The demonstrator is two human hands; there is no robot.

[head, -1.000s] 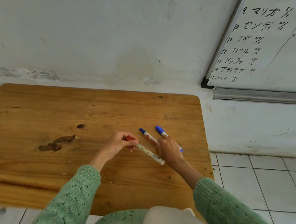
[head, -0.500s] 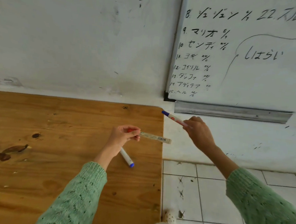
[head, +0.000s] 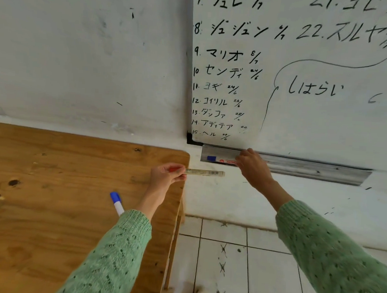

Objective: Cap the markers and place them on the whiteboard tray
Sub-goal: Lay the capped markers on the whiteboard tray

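The right hand point(head: 251, 167), in a knitted green sleeve point(head: 331, 254), reaches to the left end of the long grey metal whiteboard tray point(head: 312, 170) under the white whiteboard with black handwriting point(head: 306, 85), and its fingers are closed on the tail of a white whiteboard marker with a blue cap and red lettering on the barrel point(head: 221, 160). That marker lies level along the tray, cap pointing left, with the capped end near the tray's left end; whether the barrel rests fully on the tray cannot be told. The left hand point(head: 166, 175) hovers above the right rim of the worn brown wooden table point(head: 46, 204) and pinches, between thumb and fingertips, a pale cream marker with a barcode on the barrel and a red cap point(head: 205, 172); the red end is mostly hidden in the fingers and the barrel sticks out level to the right, past the table edge, just below the tray. A second white marker with a blue cap point(head: 116, 202) lies on the table, cap pointing away from the person, its lower part hidden behind the left sleeve point(head: 116, 255). White floor tiles point(head: 248, 264) show below the wall
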